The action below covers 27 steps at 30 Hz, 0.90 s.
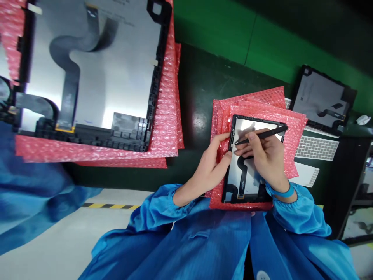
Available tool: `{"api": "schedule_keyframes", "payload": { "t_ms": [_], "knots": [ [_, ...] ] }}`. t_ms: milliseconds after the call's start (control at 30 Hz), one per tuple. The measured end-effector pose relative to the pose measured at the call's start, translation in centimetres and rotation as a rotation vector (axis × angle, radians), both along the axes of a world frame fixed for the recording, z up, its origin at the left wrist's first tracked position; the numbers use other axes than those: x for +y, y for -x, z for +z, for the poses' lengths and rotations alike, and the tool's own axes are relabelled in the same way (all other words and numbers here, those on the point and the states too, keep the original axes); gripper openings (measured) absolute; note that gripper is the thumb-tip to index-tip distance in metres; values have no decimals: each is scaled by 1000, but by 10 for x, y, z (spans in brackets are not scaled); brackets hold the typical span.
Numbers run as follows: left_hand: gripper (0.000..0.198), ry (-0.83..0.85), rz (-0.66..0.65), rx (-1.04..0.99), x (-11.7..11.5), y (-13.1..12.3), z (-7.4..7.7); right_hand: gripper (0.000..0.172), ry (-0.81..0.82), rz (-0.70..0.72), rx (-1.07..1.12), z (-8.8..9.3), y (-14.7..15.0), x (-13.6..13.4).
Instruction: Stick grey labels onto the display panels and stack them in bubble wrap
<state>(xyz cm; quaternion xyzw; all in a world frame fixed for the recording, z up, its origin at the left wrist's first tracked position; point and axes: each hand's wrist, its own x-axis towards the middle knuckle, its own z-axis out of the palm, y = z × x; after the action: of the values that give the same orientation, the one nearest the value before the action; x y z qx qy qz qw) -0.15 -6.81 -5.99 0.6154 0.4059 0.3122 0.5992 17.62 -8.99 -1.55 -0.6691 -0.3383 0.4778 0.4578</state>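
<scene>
In front of me a tablet-sized display panel [253, 182] lies with its silvery back up, set in a black frame, a dark flex cable [242, 177] curving across it. My right hand [266, 155] is closed around slim black tweezers [265, 134], their points down near the panel's upper left edge. By that same edge rests my left hand [210, 167], its thumb and index finger apart and touching the frame. The right hand covers part of the panel's middle and upper right. Under the panel are stacked pink bubble-wrap sheets [291, 128].
To the left, a larger-looking similar panel [96, 89] lies on pink bubble wrap [166, 128]. Another panel [320, 99] sits at the far right, over white gridded sheets [317, 147]. The dark green tabletop [198, 89] lies between. A blue sleeve [35, 194] shows at the left edge.
</scene>
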Motion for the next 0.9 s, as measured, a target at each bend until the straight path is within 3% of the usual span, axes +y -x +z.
{"api": "schedule_keyframes", "payload": {
  "t_ms": [267, 367, 500, 600, 767, 900],
  "knots": [
    [16, 0, 102, 140, 8, -13, 2, 32, -17, 14, 16, -8, 2, 1],
    [15, -36, 113, 207, 10, -15, 3, 36, -36, -38, 45, -2, -4, 0],
    [32, -173, 162, 294, 6, -3, 15, 36, -86, -133, 19, 7, -21, -16],
    [22, -284, 249, 428, 0, 11, 23, 30, -155, -150, -16, 1, -34, -33],
    [24, -145, 13, 483, -5, 18, 29, 26, -241, -151, -53, -23, -38, -44],
    [24, -291, 30, 508, -5, 8, 32, 25, -302, -178, -17, -33, -39, -43]
  ]
}}
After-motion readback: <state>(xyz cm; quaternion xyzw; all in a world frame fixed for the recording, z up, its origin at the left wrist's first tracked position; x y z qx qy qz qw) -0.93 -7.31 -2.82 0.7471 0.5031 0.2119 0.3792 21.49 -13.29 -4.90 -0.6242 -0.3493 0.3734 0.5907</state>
